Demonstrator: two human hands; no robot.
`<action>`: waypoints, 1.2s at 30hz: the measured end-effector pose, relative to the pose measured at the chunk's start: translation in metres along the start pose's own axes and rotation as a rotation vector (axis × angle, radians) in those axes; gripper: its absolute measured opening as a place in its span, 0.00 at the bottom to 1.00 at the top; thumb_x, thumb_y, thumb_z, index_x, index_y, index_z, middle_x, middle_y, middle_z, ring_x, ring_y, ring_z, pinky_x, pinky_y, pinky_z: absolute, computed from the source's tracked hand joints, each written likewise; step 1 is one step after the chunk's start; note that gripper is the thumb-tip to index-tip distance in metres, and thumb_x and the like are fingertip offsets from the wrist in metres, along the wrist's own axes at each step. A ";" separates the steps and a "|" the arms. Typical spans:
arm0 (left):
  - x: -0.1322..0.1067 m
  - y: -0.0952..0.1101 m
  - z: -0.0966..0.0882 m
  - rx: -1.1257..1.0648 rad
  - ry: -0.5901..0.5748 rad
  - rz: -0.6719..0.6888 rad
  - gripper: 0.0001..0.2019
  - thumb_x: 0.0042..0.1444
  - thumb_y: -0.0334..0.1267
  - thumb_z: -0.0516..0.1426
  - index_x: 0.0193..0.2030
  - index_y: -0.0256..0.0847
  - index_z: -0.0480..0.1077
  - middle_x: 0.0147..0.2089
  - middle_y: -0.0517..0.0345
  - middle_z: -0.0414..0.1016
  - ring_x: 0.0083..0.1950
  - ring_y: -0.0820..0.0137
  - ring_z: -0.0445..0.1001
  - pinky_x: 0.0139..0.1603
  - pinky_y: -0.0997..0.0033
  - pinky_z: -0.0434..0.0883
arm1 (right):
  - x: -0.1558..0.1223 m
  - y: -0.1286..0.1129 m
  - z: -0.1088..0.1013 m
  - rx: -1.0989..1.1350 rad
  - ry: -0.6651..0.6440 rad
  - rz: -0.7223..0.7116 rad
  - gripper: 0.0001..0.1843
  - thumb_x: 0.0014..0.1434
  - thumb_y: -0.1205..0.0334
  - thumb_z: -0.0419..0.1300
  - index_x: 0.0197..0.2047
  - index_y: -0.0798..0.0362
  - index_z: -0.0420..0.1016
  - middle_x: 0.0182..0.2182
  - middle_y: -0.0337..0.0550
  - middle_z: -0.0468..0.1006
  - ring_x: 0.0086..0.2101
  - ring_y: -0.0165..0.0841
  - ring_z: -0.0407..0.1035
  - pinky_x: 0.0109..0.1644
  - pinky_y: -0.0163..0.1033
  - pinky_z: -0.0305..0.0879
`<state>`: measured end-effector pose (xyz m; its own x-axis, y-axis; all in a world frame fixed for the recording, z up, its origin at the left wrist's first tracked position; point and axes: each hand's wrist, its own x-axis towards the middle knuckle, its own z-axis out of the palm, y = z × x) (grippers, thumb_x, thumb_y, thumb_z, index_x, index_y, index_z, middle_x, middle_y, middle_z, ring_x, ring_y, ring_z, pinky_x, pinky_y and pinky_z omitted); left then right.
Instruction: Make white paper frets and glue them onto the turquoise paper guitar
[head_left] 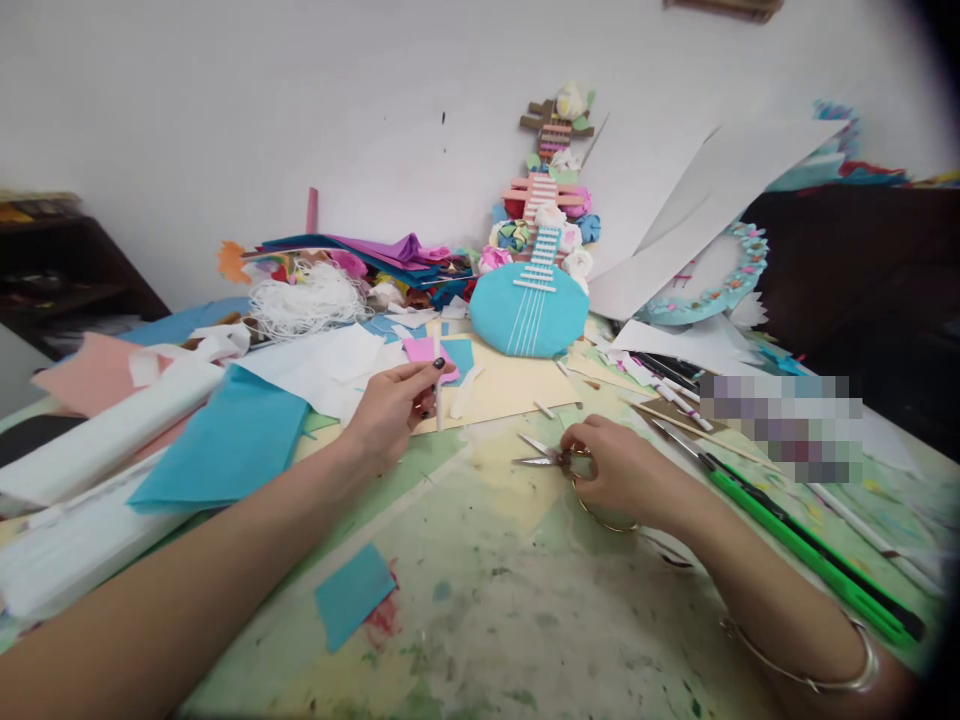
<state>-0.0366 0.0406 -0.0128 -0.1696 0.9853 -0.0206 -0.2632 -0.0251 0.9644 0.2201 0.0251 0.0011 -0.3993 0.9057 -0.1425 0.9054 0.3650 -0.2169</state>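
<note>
My left hand [391, 410] is closed in a pinch on a thin white paper stick [439, 400], held upright over the cream sheet [510, 385]. My right hand [615, 468] rests on the paint-stained table [495, 600] with its fingers curled round the gold handles of a pair of scissors [541, 452]. The blades lie on the table and point left. A silver bangle [817, 665] is on my right wrist. A blue paper guitar [529, 305] with white strings leans against the wall behind both hands.
Blue paper [225, 440] and white rolled sheets [90, 450] lie at the left. A small blue scrap [354, 595] is near the front. A green cutter [795, 540], pens and sticks lie at the right. Coloured paper stacks [360, 255] and white sheets [675, 210] crowd the back.
</note>
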 end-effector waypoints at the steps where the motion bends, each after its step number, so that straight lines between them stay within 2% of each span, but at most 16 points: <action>1: -0.002 0.001 0.002 -0.028 -0.021 -0.005 0.12 0.42 0.40 0.67 0.30 0.33 0.77 0.23 0.61 0.64 0.21 0.82 0.56 0.21 0.79 0.57 | 0.001 0.002 0.000 -0.025 0.009 0.002 0.17 0.46 0.68 0.59 0.42 0.53 0.73 0.40 0.50 0.73 0.37 0.40 0.68 0.37 0.39 0.58; 4: -0.007 0.003 0.006 -0.054 -0.061 -0.009 0.09 0.42 0.38 0.66 0.27 0.33 0.75 0.21 0.62 0.63 0.20 0.82 0.56 0.20 0.79 0.55 | 0.000 0.009 -0.005 -0.072 0.007 0.021 0.20 0.47 0.63 0.60 0.45 0.56 0.71 0.39 0.52 0.74 0.41 0.44 0.66 0.37 0.39 0.57; 9: -0.012 0.005 0.010 -0.074 -0.112 0.012 0.10 0.45 0.38 0.65 0.28 0.32 0.74 0.21 0.63 0.63 0.19 0.83 0.56 0.21 0.79 0.55 | -0.002 0.011 -0.012 0.026 -0.106 0.008 0.21 0.43 0.66 0.59 0.44 0.52 0.71 0.31 0.44 0.75 0.31 0.36 0.67 0.29 0.35 0.54; 14: -0.017 0.007 0.011 -0.054 -0.158 0.041 0.09 0.48 0.40 0.63 0.28 0.34 0.74 0.22 0.62 0.65 0.21 0.81 0.59 0.23 0.78 0.57 | -0.003 -0.002 -0.011 0.014 -0.027 0.065 0.16 0.42 0.62 0.60 0.39 0.53 0.74 0.30 0.45 0.76 0.29 0.36 0.67 0.28 0.36 0.53; 18: -0.019 0.010 0.011 -0.047 -0.149 0.056 0.09 0.48 0.40 0.63 0.28 0.35 0.74 0.22 0.61 0.66 0.21 0.80 0.60 0.23 0.78 0.58 | -0.002 -0.002 -0.011 0.297 0.003 0.040 0.18 0.44 0.63 0.61 0.42 0.53 0.73 0.33 0.44 0.78 0.29 0.33 0.69 0.30 0.36 0.59; 20: -0.018 0.010 0.011 -0.064 -0.138 0.058 0.09 0.48 0.40 0.63 0.28 0.35 0.75 0.22 0.61 0.66 0.21 0.80 0.61 0.23 0.77 0.59 | 0.000 0.002 -0.011 0.459 -0.032 0.050 0.20 0.43 0.63 0.63 0.43 0.52 0.73 0.31 0.43 0.79 0.25 0.31 0.68 0.27 0.35 0.59; 23: -0.017 0.011 0.011 -0.090 -0.119 0.055 0.09 0.47 0.40 0.63 0.28 0.34 0.75 0.22 0.60 0.67 0.21 0.80 0.61 0.23 0.78 0.61 | 0.003 0.006 -0.011 0.620 -0.101 0.098 0.18 0.43 0.59 0.66 0.39 0.53 0.76 0.22 0.40 0.75 0.19 0.28 0.62 0.20 0.33 0.53; 25: -0.016 0.011 0.011 -0.101 -0.112 0.052 0.09 0.47 0.40 0.63 0.28 0.34 0.75 0.22 0.60 0.67 0.21 0.80 0.61 0.23 0.78 0.61 | 0.003 0.005 -0.011 0.709 -0.079 0.088 0.19 0.43 0.53 0.67 0.37 0.54 0.76 0.18 0.37 0.69 0.17 0.25 0.57 0.19 0.32 0.47; 30: -0.018 0.010 0.012 -0.135 -0.137 0.044 0.09 0.47 0.39 0.64 0.28 0.34 0.74 0.23 0.59 0.69 0.22 0.80 0.63 0.25 0.79 0.63 | -0.001 -0.013 -0.001 1.023 0.049 -0.162 0.25 0.43 0.48 0.68 0.40 0.55 0.72 0.21 0.33 0.63 0.21 0.24 0.55 0.22 0.32 0.46; 32: -0.018 0.009 0.012 -0.144 -0.167 0.041 0.09 0.48 0.39 0.64 0.29 0.33 0.74 0.23 0.59 0.69 0.23 0.80 0.64 0.26 0.79 0.64 | -0.003 -0.023 0.005 1.075 0.063 -0.174 0.26 0.38 0.50 0.70 0.38 0.54 0.71 0.20 0.32 0.63 0.21 0.24 0.55 0.22 0.32 0.48; 36: -0.018 0.008 0.011 -0.148 -0.204 0.037 0.09 0.49 0.39 0.63 0.31 0.34 0.74 0.24 0.60 0.69 0.23 0.80 0.64 0.27 0.79 0.64 | -0.006 -0.033 0.013 1.020 0.137 -0.171 0.26 0.34 0.54 0.73 0.36 0.53 0.72 0.18 0.30 0.61 0.20 0.24 0.54 0.21 0.32 0.51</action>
<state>-0.0251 0.0246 -0.0015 0.0097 0.9966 0.0824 -0.3991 -0.0716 0.9141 0.1912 0.0048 -0.0036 -0.4332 0.8990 0.0639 0.2610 0.1930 -0.9459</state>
